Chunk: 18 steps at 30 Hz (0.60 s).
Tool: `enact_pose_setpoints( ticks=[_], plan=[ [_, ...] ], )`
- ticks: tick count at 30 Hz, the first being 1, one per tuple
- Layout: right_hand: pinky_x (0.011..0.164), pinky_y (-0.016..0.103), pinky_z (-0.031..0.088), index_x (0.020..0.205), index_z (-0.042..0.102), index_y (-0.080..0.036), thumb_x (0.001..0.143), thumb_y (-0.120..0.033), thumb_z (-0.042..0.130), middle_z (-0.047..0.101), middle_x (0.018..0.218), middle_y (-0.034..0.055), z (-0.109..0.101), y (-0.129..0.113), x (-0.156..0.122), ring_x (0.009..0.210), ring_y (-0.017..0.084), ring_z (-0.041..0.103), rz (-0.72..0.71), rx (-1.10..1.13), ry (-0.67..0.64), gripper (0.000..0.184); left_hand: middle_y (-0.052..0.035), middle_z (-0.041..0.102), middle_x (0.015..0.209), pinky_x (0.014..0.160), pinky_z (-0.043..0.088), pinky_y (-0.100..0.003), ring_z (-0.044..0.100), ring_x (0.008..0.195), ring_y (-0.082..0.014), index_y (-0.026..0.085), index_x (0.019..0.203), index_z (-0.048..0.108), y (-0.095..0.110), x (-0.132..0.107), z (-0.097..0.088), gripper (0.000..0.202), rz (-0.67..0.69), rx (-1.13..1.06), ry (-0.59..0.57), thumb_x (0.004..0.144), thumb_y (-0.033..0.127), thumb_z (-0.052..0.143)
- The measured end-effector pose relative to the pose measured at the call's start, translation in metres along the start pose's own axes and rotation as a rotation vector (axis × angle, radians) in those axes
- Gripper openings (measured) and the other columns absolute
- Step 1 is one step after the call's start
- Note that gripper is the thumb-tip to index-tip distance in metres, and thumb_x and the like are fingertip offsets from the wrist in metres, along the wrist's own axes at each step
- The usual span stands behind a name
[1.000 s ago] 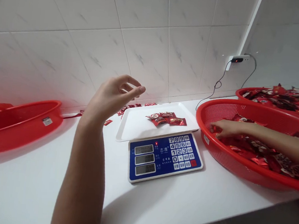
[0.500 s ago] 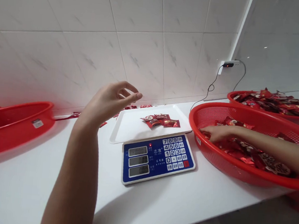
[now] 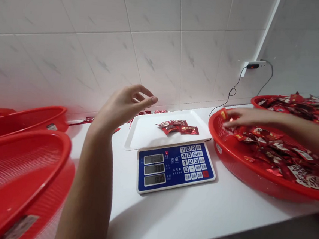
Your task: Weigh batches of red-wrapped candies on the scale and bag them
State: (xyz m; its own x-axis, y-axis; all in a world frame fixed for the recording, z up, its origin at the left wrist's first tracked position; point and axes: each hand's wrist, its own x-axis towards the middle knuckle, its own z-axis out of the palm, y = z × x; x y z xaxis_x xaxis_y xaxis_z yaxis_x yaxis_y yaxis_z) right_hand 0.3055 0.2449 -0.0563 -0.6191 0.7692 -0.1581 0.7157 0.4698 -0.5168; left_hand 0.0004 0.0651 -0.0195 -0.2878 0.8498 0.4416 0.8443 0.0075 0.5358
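Observation:
My left hand (image 3: 125,107) hovers at the left side of the scale's white tray (image 3: 143,136). Its fingers are loosely bent, with a gap to the thumb and nothing in them. Several small red wrapped packets (image 3: 189,130) lie in the middle of the tray. The scale's blue panel (image 3: 173,167) faces me with number keys and three displays. Over the near-left rim of a red basket (image 3: 217,134), my right hand (image 3: 240,118) is closed on a small red packet (image 3: 222,113), slightly blurred. Many similar packets (image 3: 277,153) fill that basket.
Behind it stands another red basket (image 3: 255,100) heaped with packets. At the left are more red baskets (image 3: 68,148), one close to my left forearm. A few packets (image 3: 144,113) lie behind the tray by the tiled wall. A cable (image 3: 231,92) runs down from a socket.
My right hand has risen out of the packets to the basket's rim, now with a red packet in it. My left hand keeps its pose. The view has shifted, showing another red basket at lower left.

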Motion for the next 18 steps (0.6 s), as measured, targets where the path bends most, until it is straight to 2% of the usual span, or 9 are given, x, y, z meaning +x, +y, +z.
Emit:
enact_pose_setpoints(
  ticks=[2,4,7,10,14,16,18],
  plan=[
    [0.063,0.029,0.045,0.092,0.067,-0.021,0.081,-0.037,0.073,0.066,0.087,0.0048,-0.013,-0.017,0.004,0.072,0.017,0.060,-0.040,0.086,0.093,0.021,-0.0061,0.072,0.081,0.053,0.042,-0.027,0.069,0.082,-0.0228,0.026,0.093,0.073,-0.001,0.000,0.001,0.030,-0.001,-0.003,0.004,0.082,0.054,0.067],
    [0.062,0.028,0.046,0.088,0.066,-0.022,0.079,-0.040,0.077,0.065,0.087,0.0051,-0.014,-0.040,0.010,0.072,0.016,0.060,-0.117,0.159,0.095,0.023,-0.0059,0.073,0.081,0.054,0.043,-0.027,0.069,0.082,-0.0225,0.026,0.092,0.072,-0.001,0.001,0.003,0.028,0.004,-0.011,-0.005,0.082,0.052,0.068],
    [0.061,0.026,0.047,0.082,0.065,-0.020,0.080,-0.036,0.077,0.067,0.087,0.0062,0.006,-0.078,0.026,0.075,0.016,0.061,-0.239,0.229,0.029,0.020,-0.0056,0.073,0.083,0.057,0.045,-0.028,0.069,0.080,-0.0212,0.026,0.093,0.072,-0.001,0.003,0.008,0.028,0.025,-0.023,-0.061,0.083,0.051,0.067],
    [0.057,0.025,0.044,0.086,0.067,-0.020,0.079,-0.031,0.079,0.066,0.080,0.0039,0.034,-0.104,0.045,0.068,0.014,0.058,-0.256,0.249,0.018,0.018,-0.0060,0.074,0.085,0.058,0.045,-0.029,0.067,0.077,-0.0200,0.025,0.095,0.071,-0.002,0.005,0.012,0.031,0.042,-0.007,-0.124,0.083,0.054,0.065],
    [0.059,0.024,0.043,0.085,0.068,-0.018,0.077,-0.033,0.083,0.068,0.080,0.0041,0.053,-0.110,0.062,0.070,0.014,0.058,-0.224,0.299,0.090,0.022,-0.0067,0.075,0.088,0.060,0.045,-0.029,0.066,0.078,-0.0206,0.024,0.096,0.071,-0.003,0.006,0.012,0.035,0.046,0.024,-0.162,0.083,0.056,0.064],
    [0.059,0.023,0.044,0.085,0.068,-0.017,0.081,-0.035,0.080,0.068,0.081,0.0055,0.056,-0.107,0.063,0.071,0.014,0.058,-0.189,0.348,0.181,0.022,-0.0068,0.075,0.088,0.061,0.046,-0.029,0.067,0.080,-0.0211,0.024,0.096,0.071,-0.003,0.006,0.010,0.036,0.051,0.020,-0.165,0.083,0.057,0.064],
    [0.058,0.023,0.044,0.088,0.069,-0.015,0.088,-0.030,0.073,0.065,0.078,0.0053,0.056,-0.103,0.061,0.068,0.012,0.057,-0.130,0.427,0.283,0.015,-0.0065,0.075,0.088,0.061,0.046,-0.029,0.068,0.081,-0.0214,0.025,0.096,0.071,-0.003,0.005,0.008,0.035,0.048,0.015,-0.155,0.084,0.057,0.064]
  ],
)
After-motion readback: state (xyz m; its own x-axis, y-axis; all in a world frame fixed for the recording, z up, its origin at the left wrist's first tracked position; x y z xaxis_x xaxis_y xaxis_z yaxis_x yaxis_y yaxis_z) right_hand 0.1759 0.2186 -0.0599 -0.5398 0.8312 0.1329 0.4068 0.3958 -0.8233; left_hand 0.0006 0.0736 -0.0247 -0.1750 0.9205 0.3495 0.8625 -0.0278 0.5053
